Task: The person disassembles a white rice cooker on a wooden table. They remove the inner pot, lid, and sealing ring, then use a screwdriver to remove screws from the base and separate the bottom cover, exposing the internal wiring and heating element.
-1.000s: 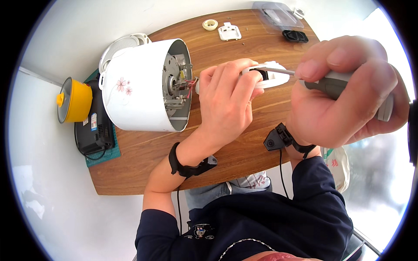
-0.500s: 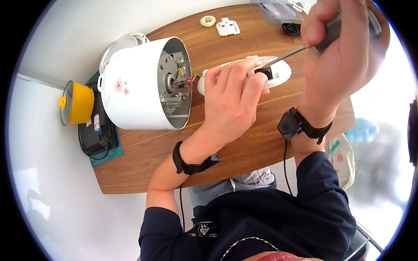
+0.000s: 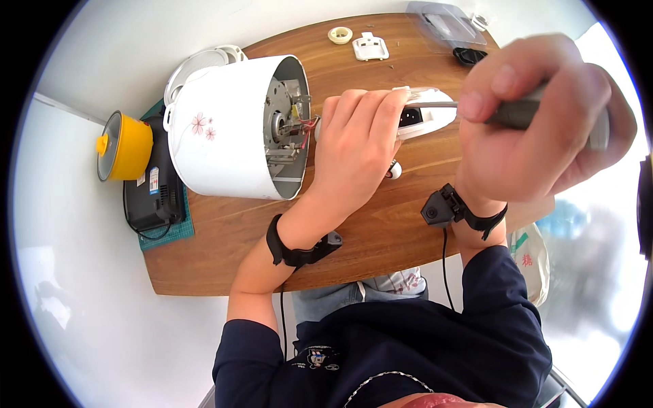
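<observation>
My left hand (image 3: 357,139) is wrapped over a long white plastic housing (image 3: 441,117), fingers closed on its left part and hiding much of it. A black power socket (image 3: 411,118) shows in the housing beside my fingertips. In my right hand (image 3: 544,129), raised and slightly blurred, is a screwdriver (image 3: 520,112). Its shaft points left, and the tip appears by the socket's upper edge; whether it touches cannot be made out. Left of my left hand, a white rice cooker body (image 3: 228,132) lies on its side, its open base showing metal parts and wires.
Behind the housing lie a cream ring (image 3: 340,35), a white plastic cover (image 3: 371,47), a black part (image 3: 469,56) and a clear tray (image 3: 445,24). A small round white piece (image 3: 395,170) sits below my left hand. A yellow pot (image 3: 129,146) and black device (image 3: 160,180) stand left.
The screwdriver has swung from a slant to nearly level, and my right hand has come lower. The socket is more exposed beside my left fingers. The whole view has shifted slightly.
</observation>
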{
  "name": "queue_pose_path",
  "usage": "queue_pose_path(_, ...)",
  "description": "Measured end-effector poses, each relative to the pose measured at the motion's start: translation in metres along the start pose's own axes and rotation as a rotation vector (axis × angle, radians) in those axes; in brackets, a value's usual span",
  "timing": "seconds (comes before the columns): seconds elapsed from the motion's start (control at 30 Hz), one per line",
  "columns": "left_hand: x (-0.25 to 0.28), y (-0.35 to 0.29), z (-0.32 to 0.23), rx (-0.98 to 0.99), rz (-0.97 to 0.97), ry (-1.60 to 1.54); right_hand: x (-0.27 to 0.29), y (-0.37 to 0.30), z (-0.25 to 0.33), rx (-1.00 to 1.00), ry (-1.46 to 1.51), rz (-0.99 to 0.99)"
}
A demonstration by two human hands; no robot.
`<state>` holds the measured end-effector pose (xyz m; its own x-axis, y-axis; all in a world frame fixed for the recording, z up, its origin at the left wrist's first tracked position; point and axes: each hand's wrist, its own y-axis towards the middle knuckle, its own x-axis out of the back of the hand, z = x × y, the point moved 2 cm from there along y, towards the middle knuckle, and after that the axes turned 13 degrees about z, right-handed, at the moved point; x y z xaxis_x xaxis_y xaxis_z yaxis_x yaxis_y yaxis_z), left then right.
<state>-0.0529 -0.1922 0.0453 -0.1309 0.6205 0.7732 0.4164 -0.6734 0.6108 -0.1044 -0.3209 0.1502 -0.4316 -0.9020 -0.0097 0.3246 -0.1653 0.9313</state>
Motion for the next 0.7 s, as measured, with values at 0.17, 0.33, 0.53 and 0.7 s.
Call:
queue_pose_path(0.17,0.005,0.001,0.003,0.03,-0.012,-0.074,0.015,-0.002,-0.004,0.162,-0.051,0.354)
queue_pose_path(0.33,0.0,0.0,0.006,0.016,-0.061,-0.056,-0.002,-0.002,-0.001,0.136,-0.044,0.304)
queue_pose_path(0.53,-0.009,-0.003,0.002,-0.007,-0.029,-0.018,-0.014,0.003,-0.007,0.034,-0.058,0.169)
queue_pose_path(0.7,-0.015,-0.005,-0.001,-0.059,-0.035,0.032,-0.012,0.008,-0.015,-0.213,0.024,0.053)
